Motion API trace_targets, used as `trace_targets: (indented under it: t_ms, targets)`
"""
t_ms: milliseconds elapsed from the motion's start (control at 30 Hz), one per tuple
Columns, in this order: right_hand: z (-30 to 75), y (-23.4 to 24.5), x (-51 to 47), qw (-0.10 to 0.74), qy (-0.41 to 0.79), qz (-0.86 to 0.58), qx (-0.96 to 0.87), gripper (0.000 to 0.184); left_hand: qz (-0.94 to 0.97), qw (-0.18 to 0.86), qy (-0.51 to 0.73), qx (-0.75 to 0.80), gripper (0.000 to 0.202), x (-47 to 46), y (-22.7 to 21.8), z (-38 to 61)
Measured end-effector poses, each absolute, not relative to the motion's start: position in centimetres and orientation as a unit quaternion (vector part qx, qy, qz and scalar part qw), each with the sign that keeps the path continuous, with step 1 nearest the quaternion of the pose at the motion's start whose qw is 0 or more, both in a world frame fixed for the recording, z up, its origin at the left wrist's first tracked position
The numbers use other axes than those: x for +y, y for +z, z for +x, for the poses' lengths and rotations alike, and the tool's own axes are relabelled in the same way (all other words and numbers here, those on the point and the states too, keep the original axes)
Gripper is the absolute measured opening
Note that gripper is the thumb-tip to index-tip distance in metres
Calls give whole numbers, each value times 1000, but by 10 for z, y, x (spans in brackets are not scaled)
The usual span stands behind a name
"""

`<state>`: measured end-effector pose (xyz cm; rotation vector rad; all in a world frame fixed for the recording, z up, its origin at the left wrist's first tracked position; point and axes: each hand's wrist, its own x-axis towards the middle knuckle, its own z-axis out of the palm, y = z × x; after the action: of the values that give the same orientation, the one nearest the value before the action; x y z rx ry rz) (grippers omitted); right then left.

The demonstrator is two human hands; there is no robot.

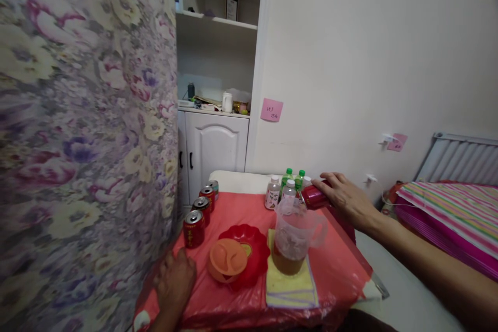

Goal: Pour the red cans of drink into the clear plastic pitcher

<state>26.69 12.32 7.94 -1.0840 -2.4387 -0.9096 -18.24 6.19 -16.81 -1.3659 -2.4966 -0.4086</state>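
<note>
My right hand [344,198] is wrapped round a red drink can [312,196], tipped on its side with its top end over the rim of a translucent plastic pitcher [298,228]. Brownish liquid fills the lower part of the pitcher, which stands on a folded yellow cloth [291,293]. Resting on the red table cover near the left edge, my left hand [176,276] holds nothing, its fingers loosely apart. Just beyond it stands a red can [193,229], upright. An orange divided bowl [227,260] sits partly on a red scalloped plate [257,259].
Several cans [207,197] line the table's left side. Small bottles [273,193], some green-capped, stand at the back beyond the pitcher. A floral curtain [85,140] hangs close on the left. White shelves [218,19] and a wall stand behind; striped fabric [455,207] lies at right.
</note>
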Motion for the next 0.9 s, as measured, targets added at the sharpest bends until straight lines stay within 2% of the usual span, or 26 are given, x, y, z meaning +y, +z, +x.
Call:
trace_targets:
  t_ms: [367, 700, 900]
  targets:
    - [254, 84, 128, 111, -317, -357, -871, 67, -467, 123, -142, -864, 46, 62, -165, -181]
    - [230, 92, 117, 61, -327, -315, -889, 43, -468, 123, -142, -864, 46, 61, -166, -181]
    - [227, 89, 126, 54, -349, -296, -888, 41, -470, 122, -143, -862, 45, 62, -168, -183]
